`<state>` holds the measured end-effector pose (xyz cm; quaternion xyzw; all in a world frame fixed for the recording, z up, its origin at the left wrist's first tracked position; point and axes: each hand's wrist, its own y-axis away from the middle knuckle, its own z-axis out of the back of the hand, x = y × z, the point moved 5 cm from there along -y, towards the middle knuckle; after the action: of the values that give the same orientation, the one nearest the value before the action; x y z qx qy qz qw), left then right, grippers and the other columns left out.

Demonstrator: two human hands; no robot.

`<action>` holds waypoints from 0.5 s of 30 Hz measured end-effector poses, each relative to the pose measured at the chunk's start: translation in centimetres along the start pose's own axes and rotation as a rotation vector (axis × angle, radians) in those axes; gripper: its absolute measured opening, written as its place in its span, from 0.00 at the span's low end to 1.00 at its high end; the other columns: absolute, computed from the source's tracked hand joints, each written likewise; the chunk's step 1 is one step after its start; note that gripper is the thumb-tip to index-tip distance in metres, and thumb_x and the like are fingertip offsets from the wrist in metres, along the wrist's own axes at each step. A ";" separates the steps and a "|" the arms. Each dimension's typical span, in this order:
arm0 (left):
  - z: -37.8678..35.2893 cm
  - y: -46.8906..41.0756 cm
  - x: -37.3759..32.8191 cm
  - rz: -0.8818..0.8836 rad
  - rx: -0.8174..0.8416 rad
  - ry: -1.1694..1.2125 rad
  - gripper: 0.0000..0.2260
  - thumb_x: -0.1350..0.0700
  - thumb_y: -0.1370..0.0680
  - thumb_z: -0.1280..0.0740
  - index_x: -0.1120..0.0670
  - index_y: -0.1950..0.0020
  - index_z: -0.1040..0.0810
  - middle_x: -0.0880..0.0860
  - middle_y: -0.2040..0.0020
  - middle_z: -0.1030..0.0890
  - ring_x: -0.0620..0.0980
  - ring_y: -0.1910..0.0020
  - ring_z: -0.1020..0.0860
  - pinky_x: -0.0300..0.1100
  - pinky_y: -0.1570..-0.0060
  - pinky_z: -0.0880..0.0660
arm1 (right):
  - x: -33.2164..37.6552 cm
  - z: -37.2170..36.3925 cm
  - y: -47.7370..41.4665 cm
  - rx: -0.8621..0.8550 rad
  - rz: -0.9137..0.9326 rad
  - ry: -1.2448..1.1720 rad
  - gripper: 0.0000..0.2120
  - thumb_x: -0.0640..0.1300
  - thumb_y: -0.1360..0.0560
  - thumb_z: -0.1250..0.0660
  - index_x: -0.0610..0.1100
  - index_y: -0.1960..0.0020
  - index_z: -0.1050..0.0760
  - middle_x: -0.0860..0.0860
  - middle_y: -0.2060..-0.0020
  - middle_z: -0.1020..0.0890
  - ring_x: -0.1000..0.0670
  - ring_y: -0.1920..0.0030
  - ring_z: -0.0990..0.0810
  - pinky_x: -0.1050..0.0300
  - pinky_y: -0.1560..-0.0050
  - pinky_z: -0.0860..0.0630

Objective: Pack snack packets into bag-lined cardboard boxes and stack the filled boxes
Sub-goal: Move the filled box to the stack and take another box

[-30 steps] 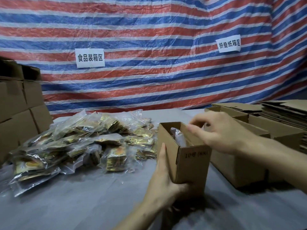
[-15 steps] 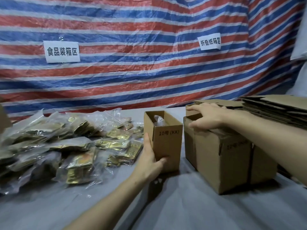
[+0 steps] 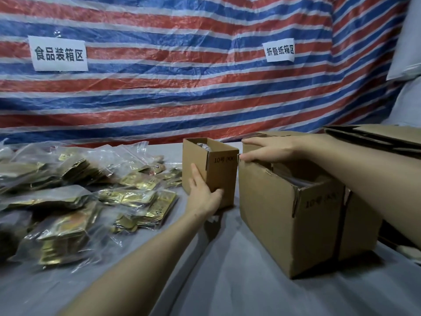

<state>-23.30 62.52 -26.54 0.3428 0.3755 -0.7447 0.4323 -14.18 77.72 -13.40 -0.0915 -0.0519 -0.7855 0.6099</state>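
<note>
small box [image 3: 219,179] | left fingers [image 3: 217,193] grip | right fingers [image 3: 252,141] on bigger box [image 3: 284,213]

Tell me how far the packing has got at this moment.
Done: the small box stands lined with a clear bag. In hand: the left hand grips it; the right hand rests on top of the neighbouring box. Left: the snack packets lie loose on the table.

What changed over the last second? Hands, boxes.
The right hand left the open top of the small box and moved right onto the top of the neighbouring larger box. Unchanged: the left hand grips the small box's near corner; snack packets lie piled to the left.
</note>
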 end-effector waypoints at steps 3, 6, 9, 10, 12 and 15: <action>-0.8 -0.9 -0.2 -0.021 0.044 -0.007 0.46 0.51 0.21 0.31 0.45 0.18 0.65 0.58 0.19 0.41 0.59 0.24 0.35 0.50 0.26 0.37 | -0.1 -0.2 0.3 0.000 0.038 -0.002 0.33 0.63 0.18 0.42 0.58 0.18 0.50 0.50 0.18 0.46 0.44 0.19 0.46 0.44 0.22 0.49; -1.9 -1.2 -0.6 -0.062 0.070 -0.010 0.42 0.52 0.19 0.32 0.45 0.17 0.60 0.55 0.18 0.40 0.58 0.23 0.35 0.49 0.25 0.39 | 0.1 -0.4 0.2 -0.004 0.062 0.003 0.32 0.62 0.18 0.42 0.58 0.18 0.48 0.50 0.18 0.46 0.44 0.20 0.46 0.44 0.22 0.49; -3.0 -1.3 -0.5 -0.093 0.073 -0.014 0.36 0.54 0.17 0.35 0.44 0.17 0.56 0.57 0.20 0.36 0.59 0.24 0.33 0.48 0.27 0.36 | 0.2 -0.6 -0.3 0.010 0.061 -0.001 0.32 0.62 0.18 0.42 0.55 0.18 0.46 0.49 0.19 0.43 0.44 0.20 0.43 0.45 0.23 0.45; -3.3 -1.2 -0.5 -0.112 0.078 -0.017 0.34 0.55 0.16 0.36 0.44 0.17 0.54 0.57 0.21 0.35 0.59 0.25 0.32 0.49 0.28 0.35 | 0.2 -0.7 -0.5 0.014 0.059 -0.014 0.32 0.62 0.18 0.41 0.53 0.19 0.44 0.49 0.20 0.41 0.44 0.22 0.40 0.46 0.25 0.42; -3.8 -1.0 -0.5 -0.161 0.080 -0.004 0.31 0.58 0.16 0.38 0.44 0.17 0.49 0.57 0.23 0.31 0.59 0.25 0.30 0.52 0.27 0.32 | 0.0 -0.8 -0.8 0.008 0.050 -0.038 0.31 0.62 0.19 0.39 0.51 0.20 0.40 0.47 0.23 0.35 0.44 0.27 0.33 0.51 0.35 0.37; -4.2 -0.5 -0.5 -0.153 0.037 0.122 0.26 0.63 0.15 0.44 0.46 0.19 0.39 0.59 0.27 0.26 0.63 0.32 0.24 0.60 0.35 0.24 | -0.4 -0.7 -1.1 -0.007 0.028 -0.069 0.32 0.64 0.22 0.36 0.48 0.24 0.36 0.46 0.32 0.28 0.48 0.39 0.29 0.52 0.41 0.34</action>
<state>-22.83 66.51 -28.05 0.3655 0.4126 -0.7602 0.3440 -15.20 78.21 -14.09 -0.1213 -0.0691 -0.7735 0.6182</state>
